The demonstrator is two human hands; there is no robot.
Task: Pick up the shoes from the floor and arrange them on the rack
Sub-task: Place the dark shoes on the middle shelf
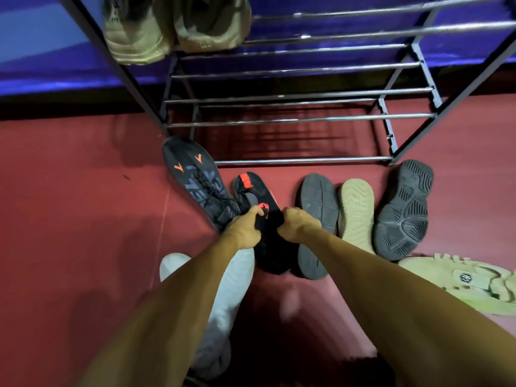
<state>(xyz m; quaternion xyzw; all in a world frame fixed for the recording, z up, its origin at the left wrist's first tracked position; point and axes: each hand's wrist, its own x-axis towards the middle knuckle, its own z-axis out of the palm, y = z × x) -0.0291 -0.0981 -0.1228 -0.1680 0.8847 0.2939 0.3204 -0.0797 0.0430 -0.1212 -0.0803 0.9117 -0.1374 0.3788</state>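
A black shoe with red tabs lies on the red floor in front of the metal rack. My left hand and my right hand both grip its collar from either side. To its left a black shoe with orange marks lies with its sole facing up. To the right, three shoes rest sole up: a dark grey one, a beige one and a dark chunky one. Two tan shoes sit on an upper shelf at the left.
A pale green shoe lies at the right edge. A white shoe lies under my left forearm. The rack's lower shelves are bare bars. A blue wall stands behind the rack, and the red floor spreads to the left.
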